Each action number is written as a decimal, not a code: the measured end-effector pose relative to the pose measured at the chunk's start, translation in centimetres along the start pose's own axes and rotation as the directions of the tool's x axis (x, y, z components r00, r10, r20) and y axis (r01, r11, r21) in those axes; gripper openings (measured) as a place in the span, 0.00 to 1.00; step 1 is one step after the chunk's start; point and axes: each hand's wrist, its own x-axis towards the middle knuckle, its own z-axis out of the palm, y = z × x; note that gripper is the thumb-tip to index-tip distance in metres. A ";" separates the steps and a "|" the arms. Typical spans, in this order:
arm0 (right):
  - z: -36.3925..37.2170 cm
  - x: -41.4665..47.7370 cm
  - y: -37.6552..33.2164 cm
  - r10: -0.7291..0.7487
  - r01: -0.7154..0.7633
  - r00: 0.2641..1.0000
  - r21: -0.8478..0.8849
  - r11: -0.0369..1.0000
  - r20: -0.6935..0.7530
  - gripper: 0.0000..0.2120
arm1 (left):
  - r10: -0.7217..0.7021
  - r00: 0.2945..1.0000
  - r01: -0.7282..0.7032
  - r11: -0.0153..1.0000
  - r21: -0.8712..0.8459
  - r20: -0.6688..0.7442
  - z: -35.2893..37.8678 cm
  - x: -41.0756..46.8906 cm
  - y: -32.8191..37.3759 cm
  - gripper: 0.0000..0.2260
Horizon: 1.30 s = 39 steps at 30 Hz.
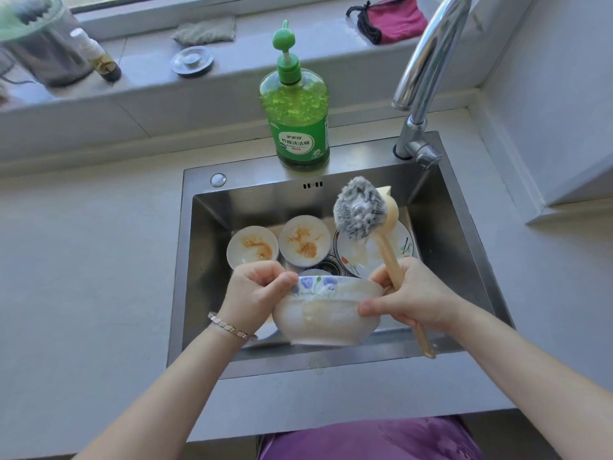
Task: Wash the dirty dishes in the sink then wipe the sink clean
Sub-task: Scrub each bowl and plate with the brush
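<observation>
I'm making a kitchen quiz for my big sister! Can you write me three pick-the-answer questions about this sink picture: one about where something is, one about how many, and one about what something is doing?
1. Where does the green soap bottle stand?
A. On the windowsill.
B. On the sink's back rim, left of the faucet.
C. Inside a cupboard.

2. How many small dishes with orange smears show in the sink?
A. Two.
B. Four.
C. None.

3. What is the brush doing?
A. Lying flat.
B. Hanging from the faucet.
C. Gripped in the right hand, head raised.

Answers:
1 B, it stands on the steel rim behind the basin.
2 A, two smeared dishes sit side by side.
3 C, fingers curl round its handle while the left hand holds the bowl.
</observation>
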 end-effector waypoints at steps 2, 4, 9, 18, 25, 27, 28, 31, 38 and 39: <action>0.0 -0.1 -0.5 -0.001 0.001 1.000 -0.056 0.998 -0.012 0.13 | 0.065 0.991 -0.079 0.989 0.123 0.113 0.0 -0.1 0.3 0.10; 0.2 -0.1 -1.0 0.005 -0.011 0.999 -0.158 0.987 -0.034 0.16 | 0.102 0.961 -0.178 0.938 0.296 0.256 0.5 -0.3 0.8 0.15; 0.9 0.4 -1.7 0.059 -0.069 0.997 -0.320 0.945 -0.042 0.12 | -0.023 0.913 -0.236 0.785 0.573 0.408 3.2 -0.4 2.2 0.18; -1.5 -2.7 -1.1 -0.144 -0.120 0.876 -0.498 0.859 -0.460 0.15 | -0.028 0.997 0.045 0.964 0.263 -0.070 1.9 -1.9 0.4 0.20; 2.9 -5.0 0.7 -0.286 0.167 0.921 -0.395 0.903 -0.265 0.21 | 0.021 0.966 0.025 0.984 0.177 -0.257 1.0 -1.6 0.9 0.13; 2.4 -3.9 0.7 -0.190 0.092 0.923 -0.286 0.954 -0.336 0.18 | 0.025 0.960 0.021 0.986 0.163 -0.278 0.8 -1.5 1.1 0.13; 2.4 -3.7 0.8 -0.157 0.067 0.921 -0.253 0.965 -0.355 0.17 | 0.025 0.958 0.020 0.988 0.156 -0.286 0.7 -1.4 1.2 0.12; 3.5 -3.9 0.5 -0.202 0.142 0.935 -0.215 0.966 -0.290 0.16 | 0.030 0.950 0.021 0.987 0.159 -0.309 0.1 -1.0 1.2 0.11; 3.0 -3.0 -0.3 -0.184 0.127 0.925 -0.187 0.974 -0.332 0.16 | 0.001 0.943 0.033 0.995 0.095 -0.334 -0.9 -0.3 1.7 0.08; 3.4 -3.1 -0.4 -0.198 0.146 0.932 -0.187 0.972 -0.305 0.16 | -0.020 0.937 0.050 0.996 0.077 -0.348 -0.9 -0.1 1.6 0.08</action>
